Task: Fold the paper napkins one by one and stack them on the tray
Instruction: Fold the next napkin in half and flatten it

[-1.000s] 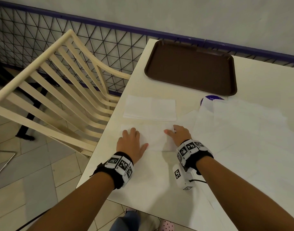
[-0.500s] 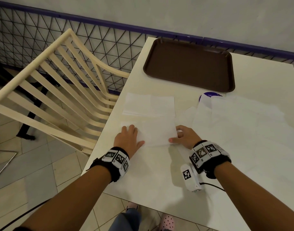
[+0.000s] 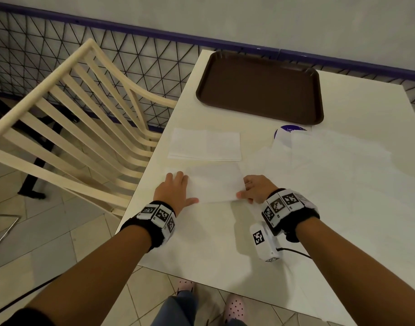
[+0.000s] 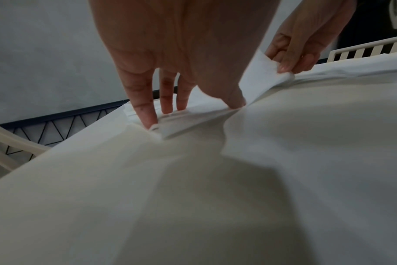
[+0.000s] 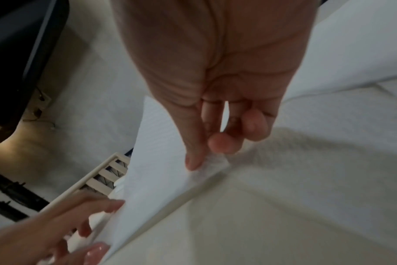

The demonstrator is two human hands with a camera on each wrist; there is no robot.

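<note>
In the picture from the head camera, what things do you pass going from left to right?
Chair → left hand → napkin being folded → right hand → spread-out napkins.

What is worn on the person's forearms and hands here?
Both forearms are bare, with no sleeves or gloves. Each wrist carries a black band ringed with white blocks printed with black square markers. A white marker-tagged box with a black cable hangs below the right wrist.

A cream slatted chair (image 3: 67, 128) stands beside the white bench (image 3: 357, 102), backed by black wire fencing (image 3: 136, 50) over tiled floor (image 3: 48, 250).
</note>
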